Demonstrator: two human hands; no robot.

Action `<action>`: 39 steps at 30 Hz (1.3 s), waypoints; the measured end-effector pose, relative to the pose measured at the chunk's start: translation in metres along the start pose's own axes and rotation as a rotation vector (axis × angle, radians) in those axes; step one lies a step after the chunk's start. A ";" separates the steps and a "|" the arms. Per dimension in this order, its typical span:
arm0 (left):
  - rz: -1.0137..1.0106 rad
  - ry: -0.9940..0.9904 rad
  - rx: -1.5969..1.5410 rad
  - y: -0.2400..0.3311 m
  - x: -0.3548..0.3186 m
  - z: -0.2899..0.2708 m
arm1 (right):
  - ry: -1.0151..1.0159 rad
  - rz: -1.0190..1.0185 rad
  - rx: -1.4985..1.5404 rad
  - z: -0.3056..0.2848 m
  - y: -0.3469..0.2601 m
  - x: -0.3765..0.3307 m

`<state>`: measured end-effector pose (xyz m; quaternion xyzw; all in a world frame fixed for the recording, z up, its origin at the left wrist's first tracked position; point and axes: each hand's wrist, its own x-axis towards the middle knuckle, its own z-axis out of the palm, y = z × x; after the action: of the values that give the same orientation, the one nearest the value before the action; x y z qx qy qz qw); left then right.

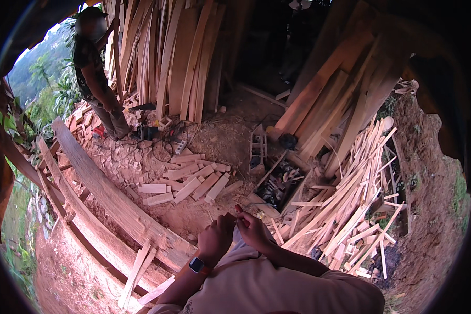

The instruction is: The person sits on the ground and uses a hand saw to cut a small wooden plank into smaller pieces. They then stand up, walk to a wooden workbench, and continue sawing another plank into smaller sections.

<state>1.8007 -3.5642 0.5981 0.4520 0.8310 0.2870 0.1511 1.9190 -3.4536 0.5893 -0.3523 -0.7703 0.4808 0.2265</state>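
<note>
My left hand [216,239], with a dark-faced watch [197,265] on its wrist, is raised in front of my body with its fingers curled closed. What it holds, if anything, is too small and dark to make out. Close beside it, my right hand [253,230] is closed on a small, slim red object [239,209], whose end sticks up past the fingers. The two hands almost touch at the fingertips. Beyond them on the ground lies a loose pile of short cut wooden blocks [196,183].
A long, thick plank [110,183] slants along the left. Tall boards [180,63] lean at the back, others [324,104] at right. Thin wood strips [345,204] heap at right near a tool-filled box [304,180]. Another person [97,78] stands far left by cables and power tools.
</note>
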 end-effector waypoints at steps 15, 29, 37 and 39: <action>-0.175 -0.086 -0.095 -0.042 -0.033 -0.020 | 0.003 0.125 0.041 -0.009 0.056 0.023; -0.568 0.003 -0.134 -0.106 -0.104 -0.015 | -0.155 0.278 0.140 -0.023 0.080 0.070; -0.693 0.124 -0.185 -0.157 -0.133 -0.003 | -0.121 0.382 0.169 -0.023 0.047 0.081; -0.754 0.147 -0.227 -0.171 -0.138 -0.012 | -0.119 0.380 0.170 -0.023 0.049 0.082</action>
<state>1.7569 -3.7569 0.5013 0.0740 0.9102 0.3329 0.2351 1.8977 -3.3638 0.5564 -0.4419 -0.6587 0.5981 0.1147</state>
